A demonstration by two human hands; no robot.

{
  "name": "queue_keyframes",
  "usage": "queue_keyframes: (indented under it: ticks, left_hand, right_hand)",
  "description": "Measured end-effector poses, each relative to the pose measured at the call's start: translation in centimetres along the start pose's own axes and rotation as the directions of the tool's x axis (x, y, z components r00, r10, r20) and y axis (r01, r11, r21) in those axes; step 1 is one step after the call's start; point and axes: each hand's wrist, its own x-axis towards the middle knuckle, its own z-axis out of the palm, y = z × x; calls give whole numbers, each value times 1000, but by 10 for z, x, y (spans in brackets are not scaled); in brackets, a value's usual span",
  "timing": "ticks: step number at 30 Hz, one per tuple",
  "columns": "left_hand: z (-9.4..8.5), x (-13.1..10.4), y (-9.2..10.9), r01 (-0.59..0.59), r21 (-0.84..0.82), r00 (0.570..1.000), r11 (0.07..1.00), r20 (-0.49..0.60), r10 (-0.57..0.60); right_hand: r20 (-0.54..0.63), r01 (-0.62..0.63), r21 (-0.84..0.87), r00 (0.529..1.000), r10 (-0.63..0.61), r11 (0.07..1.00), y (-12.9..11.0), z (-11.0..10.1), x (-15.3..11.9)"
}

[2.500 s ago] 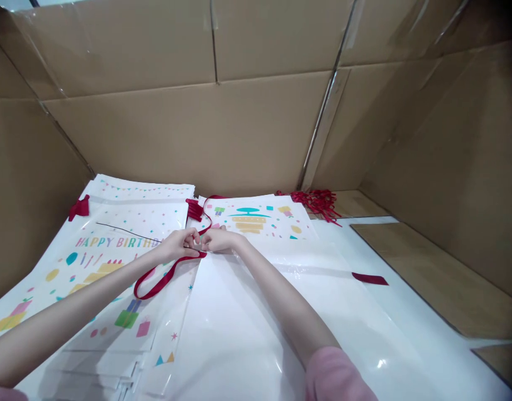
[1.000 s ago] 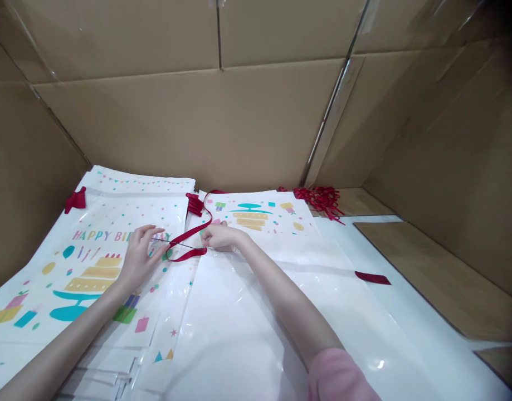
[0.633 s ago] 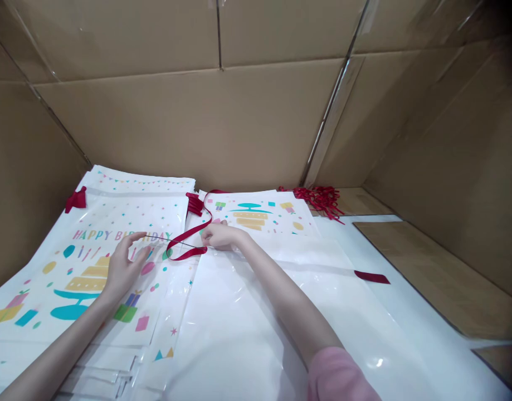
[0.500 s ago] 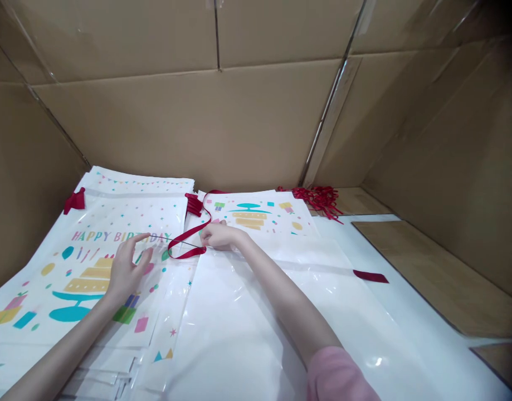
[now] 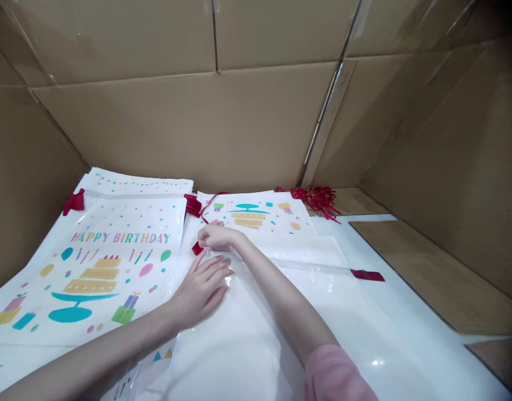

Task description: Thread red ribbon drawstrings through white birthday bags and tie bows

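My right hand (image 5: 216,236) is closed at the left edge of a plain white plastic bag (image 5: 247,323), pinching a red ribbon (image 5: 206,210) that trails up behind it. A short red ribbon end (image 5: 198,248) shows just below its fingers. My left hand (image 5: 203,289) lies with fingers stretched out on the bag's left side, its fingertips near my right hand. From the bag's right edge another dark red ribbon end (image 5: 367,275) sticks out. My right fingertips are partly hidden.
To the left lies a stack of printed "Happy Birthday" bags (image 5: 88,223) with red ribbon tied at the top corners. Behind is another printed bag (image 5: 281,214), beside a bundle of red ribbons (image 5: 318,199). Cardboard walls (image 5: 197,128) surround the table; a cardboard sheet (image 5: 431,273) lies right.
My left hand has moved right and down from a thin dark rod onto the white bag. The rod and the ribbon's wide loop no longer show. My right hand stays nearly in place.
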Motion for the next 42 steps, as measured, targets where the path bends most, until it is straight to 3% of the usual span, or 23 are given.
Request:
queue_keyframes:
  ticks: [6, 11, 16, 18, 21, 24, 26, 27, 31, 34, 36, 38, 42]
  left_hand:
    - [4, 20, 3, -72, -13, 984, 997, 163, 73]
    - [12, 29, -1, -25, -42, 982, 999, 188, 32]
    - [17, 20, -9, -25, -71, 977, 997, 210, 39]
    - [19, 12, -15, -16, -90, 979, 996, 201, 34]
    - [22, 0, -24, -18, -88, 979, 996, 200, 36]
    - [20, -9, -29, -2, -72, 977, 997, 212, 17]
    - [17, -13, -30, 24, -65, 972, 998, 233, -8]
    - [15, -14, -30, 35, -64, 969, 997, 247, -18]
    - [15, -17, -31, 44, -66, 969, 997, 245, -26]
    - [17, -17, -32, 28, -71, 978, 997, 207, -13]
    - [18, -18, -31, 22, -74, 981, 997, 194, -7]
    - [18, -18, -31, 17, -77, 983, 997, 186, -2]
    - [18, -17, -30, 30, -80, 979, 996, 203, -13]
  right_hand:
    - [-23, -21, -21, 1000, 21, 1000, -3, 3, -3]
    - [2, -27, -64, 1000, 27, 998, -9, 3, -6]
    - [-5, -9, -125, 1000, 9, 992, -16, 15, 2]
    - [-68, 12, -137, 997, -21, 991, -18, 18, 3]
    - [-281, 41, -140, 956, -80, 989, -12, 14, -9]
    - [-428, -43, -138, 904, -20, 989, 6, -2, -42]
    - [-446, -228, -120, 882, 153, 966, 26, -13, -77]
    - [-458, -374, -110, 842, 287, 921, 38, -17, -98]
    - [-496, -647, -38, 673, 548, 761, 91, -24, -186]
    - [-495, -797, 35, 510, 704, 603, 125, -16, -242]
    - [-492, -841, 83, 431, 756, 534, 141, -8, -266]
    - [-476, -844, 127, 409, 779, 521, 151, -1, -279]
    - [-415, -763, 224, 488, 768, 606, 156, 6, -281]
